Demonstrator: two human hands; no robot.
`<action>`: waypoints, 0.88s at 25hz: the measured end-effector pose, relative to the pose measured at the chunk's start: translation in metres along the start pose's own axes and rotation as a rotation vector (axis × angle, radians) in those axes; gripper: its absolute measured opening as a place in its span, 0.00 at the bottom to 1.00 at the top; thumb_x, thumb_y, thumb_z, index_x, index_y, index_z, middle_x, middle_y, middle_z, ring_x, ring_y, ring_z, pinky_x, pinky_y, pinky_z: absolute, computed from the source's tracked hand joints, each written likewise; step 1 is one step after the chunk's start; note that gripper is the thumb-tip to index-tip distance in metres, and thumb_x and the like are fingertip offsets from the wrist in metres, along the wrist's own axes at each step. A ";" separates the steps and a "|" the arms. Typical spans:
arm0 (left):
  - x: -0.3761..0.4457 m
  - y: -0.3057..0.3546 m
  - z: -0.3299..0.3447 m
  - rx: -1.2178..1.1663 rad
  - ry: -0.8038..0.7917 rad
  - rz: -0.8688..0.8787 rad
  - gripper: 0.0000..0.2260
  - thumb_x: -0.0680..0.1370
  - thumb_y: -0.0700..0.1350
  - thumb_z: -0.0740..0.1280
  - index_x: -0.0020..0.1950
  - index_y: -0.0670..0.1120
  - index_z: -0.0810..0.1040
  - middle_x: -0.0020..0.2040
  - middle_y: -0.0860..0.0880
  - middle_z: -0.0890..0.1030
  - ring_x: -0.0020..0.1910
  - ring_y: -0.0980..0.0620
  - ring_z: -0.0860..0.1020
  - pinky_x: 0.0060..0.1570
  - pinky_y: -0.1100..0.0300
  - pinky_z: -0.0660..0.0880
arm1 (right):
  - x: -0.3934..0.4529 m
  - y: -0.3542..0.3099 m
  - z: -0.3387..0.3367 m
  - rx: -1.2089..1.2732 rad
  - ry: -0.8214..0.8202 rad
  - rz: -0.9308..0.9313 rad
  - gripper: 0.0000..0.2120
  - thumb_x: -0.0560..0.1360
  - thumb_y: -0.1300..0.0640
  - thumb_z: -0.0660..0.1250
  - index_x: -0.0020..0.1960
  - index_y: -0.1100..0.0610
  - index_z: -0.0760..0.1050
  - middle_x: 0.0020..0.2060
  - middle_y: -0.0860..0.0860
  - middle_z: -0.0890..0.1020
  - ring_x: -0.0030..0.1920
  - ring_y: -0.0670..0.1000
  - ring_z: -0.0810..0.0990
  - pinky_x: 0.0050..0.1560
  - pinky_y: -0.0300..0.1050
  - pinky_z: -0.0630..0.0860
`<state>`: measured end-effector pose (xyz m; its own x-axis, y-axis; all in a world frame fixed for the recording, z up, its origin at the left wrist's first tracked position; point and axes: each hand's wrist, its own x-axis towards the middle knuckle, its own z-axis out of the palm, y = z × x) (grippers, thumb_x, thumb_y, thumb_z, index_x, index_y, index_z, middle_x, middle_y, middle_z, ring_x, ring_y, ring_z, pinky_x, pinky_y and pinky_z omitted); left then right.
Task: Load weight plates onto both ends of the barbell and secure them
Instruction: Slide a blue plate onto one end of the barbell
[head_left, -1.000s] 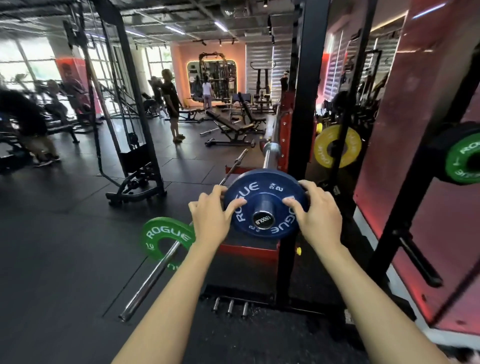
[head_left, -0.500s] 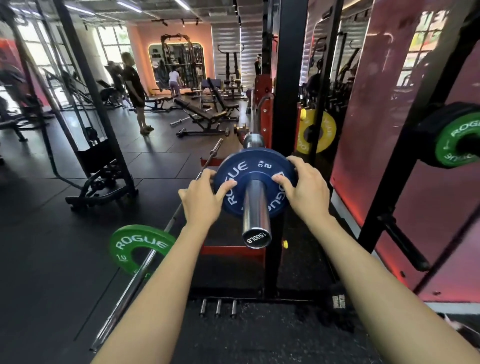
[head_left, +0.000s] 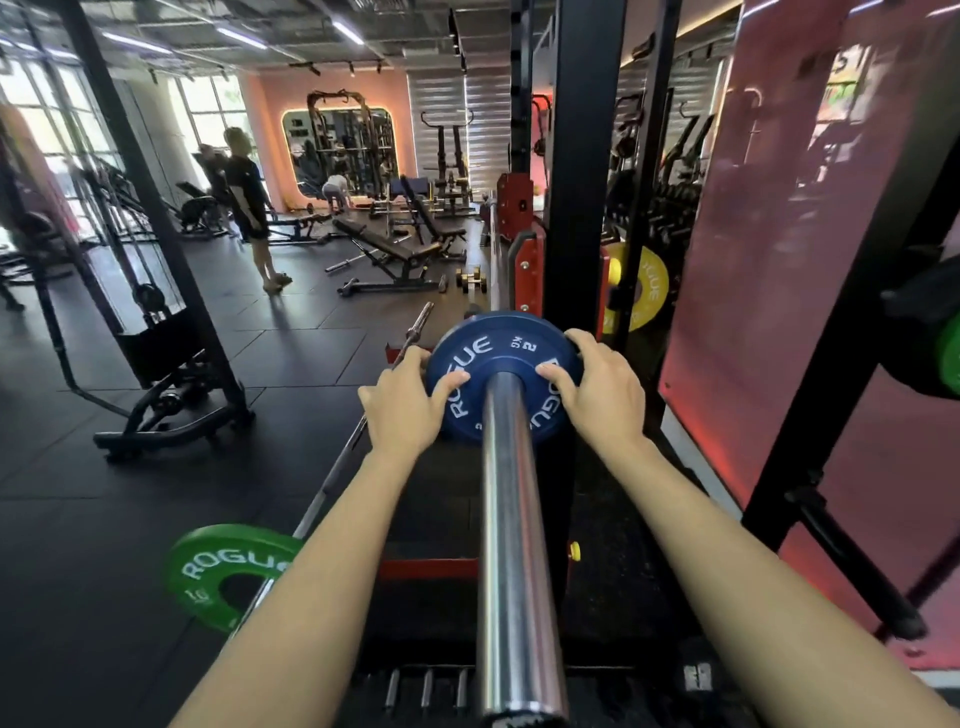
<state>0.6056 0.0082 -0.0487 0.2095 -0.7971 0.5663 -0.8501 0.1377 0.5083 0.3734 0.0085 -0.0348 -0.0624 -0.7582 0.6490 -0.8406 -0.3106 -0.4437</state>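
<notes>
A blue ROGUE weight plate (head_left: 498, 353) sits far along the chrome sleeve of the barbell (head_left: 514, 545), which runs from the bottom of the view toward the rack. My left hand (head_left: 410, 405) grips the plate's left rim, thumb on its face. My right hand (head_left: 597, 395) grips the right rim the same way. The barbell rests in the red hook of the black rack upright (head_left: 576, 208). The sleeve's near length is bare.
A second barbell (head_left: 332, 467) lies on the floor at left with a green plate (head_left: 228, 571) on it. A yellow plate (head_left: 644, 291) and a green plate (head_left: 950, 358) hang on rack pegs at right. Benches and people stand farther back.
Both hands have pushed the blue plate from the sleeve's tip far along the sleeve toward the rack. Much more bare sleeve now shows in front of the plate.
</notes>
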 end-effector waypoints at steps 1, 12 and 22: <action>0.009 -0.001 0.006 0.004 -0.002 -0.001 0.22 0.76 0.68 0.62 0.56 0.51 0.72 0.50 0.51 0.82 0.52 0.46 0.79 0.52 0.47 0.63 | 0.009 0.003 0.006 -0.011 -0.004 0.001 0.25 0.77 0.39 0.64 0.67 0.51 0.70 0.51 0.54 0.81 0.54 0.57 0.77 0.45 0.50 0.73; 0.073 -0.008 0.050 0.053 0.023 0.006 0.20 0.77 0.66 0.62 0.56 0.51 0.72 0.51 0.51 0.82 0.53 0.46 0.77 0.51 0.49 0.60 | 0.063 0.039 0.064 -0.045 0.060 -0.048 0.27 0.77 0.36 0.62 0.68 0.54 0.70 0.47 0.54 0.81 0.49 0.58 0.78 0.40 0.49 0.71; -0.006 0.018 -0.013 0.134 0.125 -0.012 0.26 0.79 0.66 0.59 0.71 0.52 0.71 0.63 0.49 0.79 0.63 0.46 0.74 0.60 0.46 0.65 | 0.010 0.010 0.002 0.019 0.050 0.056 0.31 0.75 0.33 0.63 0.72 0.49 0.70 0.56 0.52 0.81 0.58 0.57 0.74 0.50 0.52 0.76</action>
<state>0.5956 0.0234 -0.0349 0.2714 -0.7181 0.6408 -0.9023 0.0420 0.4291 0.3652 -0.0039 -0.0339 -0.1358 -0.7453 0.6527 -0.8248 -0.2799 -0.4912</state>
